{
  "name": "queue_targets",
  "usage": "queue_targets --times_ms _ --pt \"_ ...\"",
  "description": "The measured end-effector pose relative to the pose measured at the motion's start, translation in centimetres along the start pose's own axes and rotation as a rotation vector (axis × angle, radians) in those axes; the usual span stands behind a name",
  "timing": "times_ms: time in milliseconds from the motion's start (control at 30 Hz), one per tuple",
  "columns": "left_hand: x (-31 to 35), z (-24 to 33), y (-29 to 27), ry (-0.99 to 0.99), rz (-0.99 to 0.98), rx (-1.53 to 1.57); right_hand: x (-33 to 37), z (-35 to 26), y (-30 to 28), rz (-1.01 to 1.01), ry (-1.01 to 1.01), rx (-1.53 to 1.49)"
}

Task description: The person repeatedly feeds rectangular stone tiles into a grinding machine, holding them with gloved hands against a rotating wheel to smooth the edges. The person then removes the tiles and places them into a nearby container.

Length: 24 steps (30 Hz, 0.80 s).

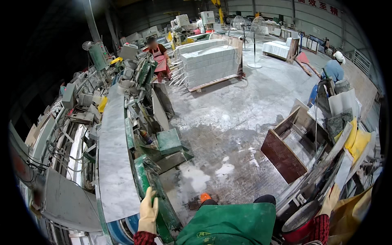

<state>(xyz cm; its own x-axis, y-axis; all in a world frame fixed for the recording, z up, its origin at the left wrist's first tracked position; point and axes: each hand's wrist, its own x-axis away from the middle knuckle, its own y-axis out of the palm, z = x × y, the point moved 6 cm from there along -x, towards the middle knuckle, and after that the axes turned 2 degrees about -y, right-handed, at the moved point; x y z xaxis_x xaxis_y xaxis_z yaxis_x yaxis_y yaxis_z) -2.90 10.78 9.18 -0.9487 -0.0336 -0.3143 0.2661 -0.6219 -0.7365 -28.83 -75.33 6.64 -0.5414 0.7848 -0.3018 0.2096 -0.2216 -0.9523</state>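
My left hand (148,210), in a cream rubber glove, is raised beside a green metal machine frame (157,196). Its fingers are extended and apart, with nothing in them. Left of it, a long grey-white stone slab (116,163) lies along the machine bed, its near end over blue-and-white rollers (124,228). On the far right, my gloved right hand (329,201) reaches to the lower end of a pale narrow strip (344,170) leaning among other pieces. Whether its fingers close on the strip cannot be made out.
A red round tub (300,222) stands by my right forearm. Ahead on the right is a brown open wooden crate (283,155). Wet floor (220,163) lies between. A person in a pink apron (159,61) stands near stacked pale blocks (210,63); another person (335,69) bends at right.
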Motion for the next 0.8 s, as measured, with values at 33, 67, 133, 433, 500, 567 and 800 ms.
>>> queue_targets --times_ms 33,67,133,433,500,567,800 --pt "-0.8 1.1 0.8 0.003 -0.035 0.003 -0.1 0.3 0.8 -0.013 0.005 -0.024" --pt "-1.6 2.1 1.2 0.132 -0.05 -0.148 0.3 0.4 1.6 -0.02 -0.005 -0.049" --pt "-2.5 2.6 1.8 0.144 -0.115 -0.289 1.1 -1.7 0.6 -0.05 0.004 0.049" --pt "-1.6 1.7 2.8 0.122 -0.027 -0.401 1.7 -1.3 1.6 -0.005 -0.045 0.094" --pt "-1.9 2.1 2.8 0.144 -0.013 -0.369 2.2 -1.4 1.0 -0.051 -0.019 0.112" --pt "-1.8 1.7 2.6 0.122 -0.012 -0.388 2.3 -1.9 0.9 -0.066 -0.027 0.121" --pt "-1.8 1.2 2.9 0.133 0.026 -0.394 2.8 -2.0 0.8 -0.083 -0.01 0.156"
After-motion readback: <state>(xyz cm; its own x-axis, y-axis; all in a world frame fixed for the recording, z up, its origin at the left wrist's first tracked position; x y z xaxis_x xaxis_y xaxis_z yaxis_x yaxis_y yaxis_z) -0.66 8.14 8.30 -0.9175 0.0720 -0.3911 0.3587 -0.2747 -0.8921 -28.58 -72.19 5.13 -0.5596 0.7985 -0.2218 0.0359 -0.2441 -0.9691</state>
